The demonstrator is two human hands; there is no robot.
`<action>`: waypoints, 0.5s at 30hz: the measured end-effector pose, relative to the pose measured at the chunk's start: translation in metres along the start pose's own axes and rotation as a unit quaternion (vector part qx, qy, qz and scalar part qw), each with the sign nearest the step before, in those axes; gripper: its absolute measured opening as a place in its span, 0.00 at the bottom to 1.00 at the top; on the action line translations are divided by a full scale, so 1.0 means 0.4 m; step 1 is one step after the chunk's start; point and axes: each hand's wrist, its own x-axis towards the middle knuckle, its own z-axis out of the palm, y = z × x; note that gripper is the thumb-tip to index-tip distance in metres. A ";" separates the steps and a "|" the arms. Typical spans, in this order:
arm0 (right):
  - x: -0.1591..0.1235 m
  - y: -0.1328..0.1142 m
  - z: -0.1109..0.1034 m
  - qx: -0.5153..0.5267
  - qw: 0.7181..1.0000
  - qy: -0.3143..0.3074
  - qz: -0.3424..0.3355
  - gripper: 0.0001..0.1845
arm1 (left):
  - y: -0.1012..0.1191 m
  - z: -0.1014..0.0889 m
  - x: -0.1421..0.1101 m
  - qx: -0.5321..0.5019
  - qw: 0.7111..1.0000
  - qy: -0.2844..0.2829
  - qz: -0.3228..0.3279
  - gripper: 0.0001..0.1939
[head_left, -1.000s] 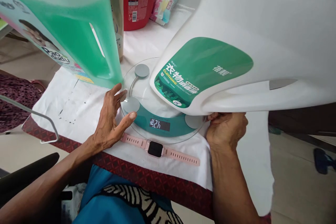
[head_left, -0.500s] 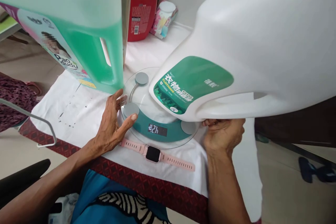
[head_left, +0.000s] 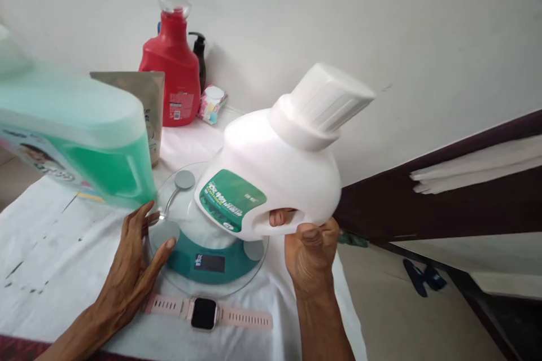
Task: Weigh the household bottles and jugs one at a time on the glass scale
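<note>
My right hand (head_left: 313, 254) grips the handle of a white detergent bottle (head_left: 288, 180) with a white screw cap and a green label. The bottle is over the round glass scale (head_left: 250, 280), leaning toward the right in the view; whether its base rests on the glass I cannot tell. With fingers and thumb spread, my left hand (head_left: 131, 265) lies at the scale's left edge, thumb over a grey pad. The scale's small display (head_left: 209, 263) is lit, its figures too blurred to read. A pink-strapped watch (head_left: 204, 313) lies in front of the scale.
Left of the scale stands a large jug of green liquid (head_left: 101, 166). Behind are a beige pouch (head_left: 155, 101), a red bottle (head_left: 171, 62), a dark pump bottle (head_left: 200, 56) and a small colourful packet (head_left: 212, 104). White cloth (head_left: 55, 237) covers the table; slippers (head_left: 423, 277) lie on the floor.
The view has tipped up and back, bringing the bottle's cap and the wall into sight. My right hand now shows wrapped on the handle. The left hand keeps its place at the scale.
</note>
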 end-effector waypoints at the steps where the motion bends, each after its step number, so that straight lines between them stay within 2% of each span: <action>1: 0.010 -0.007 0.003 0.013 1.000 -0.001 0.018 0.29 | -0.003 0.003 0.000 -0.003 1.000 0.006 -0.004 0.39; 7: 0.050 -0.040 0.025 -0.001 0.996 0.054 0.065 0.35 | 0.003 0.022 -0.004 -0.005 0.999 0.027 -0.027 0.42; 12: 0.117 -0.048 0.035 0.054 0.986 0.136 0.082 0.37 | 0.017 0.034 -0.008 -0.011 0.998 0.042 -0.039 0.39; 15: 0.185 -0.053 0.016 0.065 0.979 0.188 0.046 0.38 | 0.013 0.036 -0.009 -0.010 0.998 0.042 -0.036 0.36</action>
